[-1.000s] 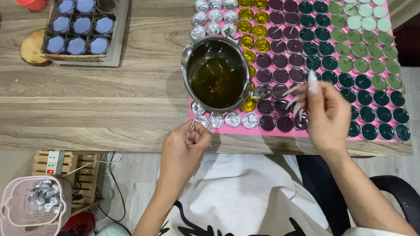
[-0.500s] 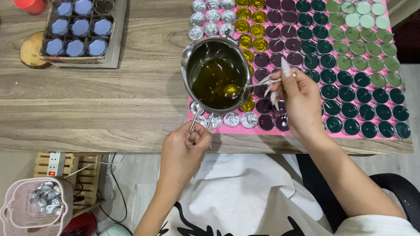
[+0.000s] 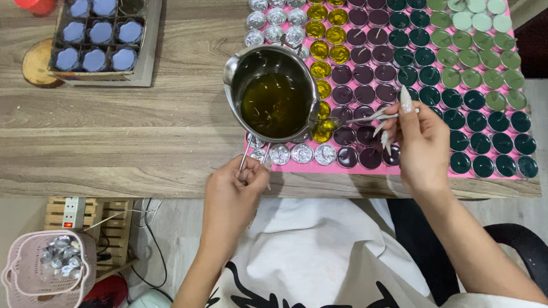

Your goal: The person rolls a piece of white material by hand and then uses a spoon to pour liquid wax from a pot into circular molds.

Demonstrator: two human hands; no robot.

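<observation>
The left hand point(image 3: 234, 191) is closed around the thin wire handle of a small metal pot point(image 3: 273, 94), holding it at the near edge of the table point(image 3: 114, 131). The pot is filled with dark yellow-green liquid wax and sits over the left part of a pink mat point(image 3: 399, 168). The right hand point(image 3: 422, 145) pinches the handle of a metal spoon point(image 3: 357, 118) between its fingertips; the spoon's bowl, holding yellow wax, is just beside the pot's right rim, above a yellow tealight cup point(image 3: 321, 132).

The mat is covered with rows of small round tealight cups: empty silver cups point(image 3: 302, 153) along the near-left edge, then yellow, dark purple cups point(image 3: 354, 94), dark teal cups point(image 3: 474, 120) and pale green cups point(image 3: 485, 57) further right.

At the far left of the table stands a tray point(image 3: 103, 43) of pale blue candles, with a round wooden coaster point(image 3: 37, 64) touching its left side. On the floor to the left, a pink basket point(image 3: 48, 268) holds more silver cups, near a wooden crate point(image 3: 97, 225) with a power strip.
</observation>
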